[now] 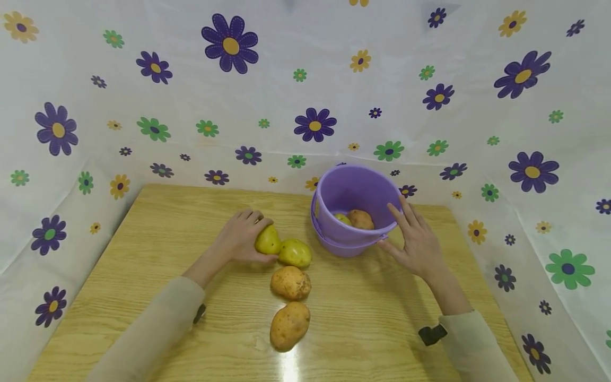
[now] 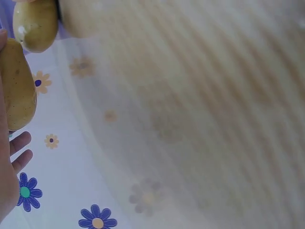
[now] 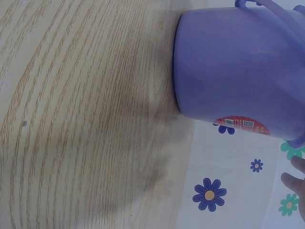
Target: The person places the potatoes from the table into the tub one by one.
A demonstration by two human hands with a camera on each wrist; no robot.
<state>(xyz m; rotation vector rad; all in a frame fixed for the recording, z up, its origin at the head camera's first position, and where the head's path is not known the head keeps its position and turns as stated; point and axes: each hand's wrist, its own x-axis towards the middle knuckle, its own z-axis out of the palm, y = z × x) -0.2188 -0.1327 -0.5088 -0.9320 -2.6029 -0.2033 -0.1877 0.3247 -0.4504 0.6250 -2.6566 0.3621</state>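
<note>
My left hand (image 1: pixel 240 237) grips a yellow-green pear (image 1: pixel 268 240) above the table's left middle; in the left wrist view the speckled pear (image 2: pixel 18 86) lies against the palm. Another yellow-green pear (image 1: pixel 295 253) is just right of it. Two brown potatoes, one at mid-table (image 1: pixel 290 283) and one nearer me (image 1: pixel 289 326), lie below in a rough column. My right hand (image 1: pixel 417 241) has its fingers spread at the right rim of a purple bucket (image 1: pixel 346 239); whether they press on it is unclear. Inside the bucket are a potato (image 1: pixel 361 219) and a partly hidden yellow-green item (image 1: pixel 342 218).
The wooden table (image 1: pixel 372 323) is bounded at the back and sides by a white flower-patterned sheet (image 1: pixel 277 95). The bucket stands near the back edge, tilted slightly toward me, its handle (image 1: pixel 315 220) hanging down on the left.
</note>
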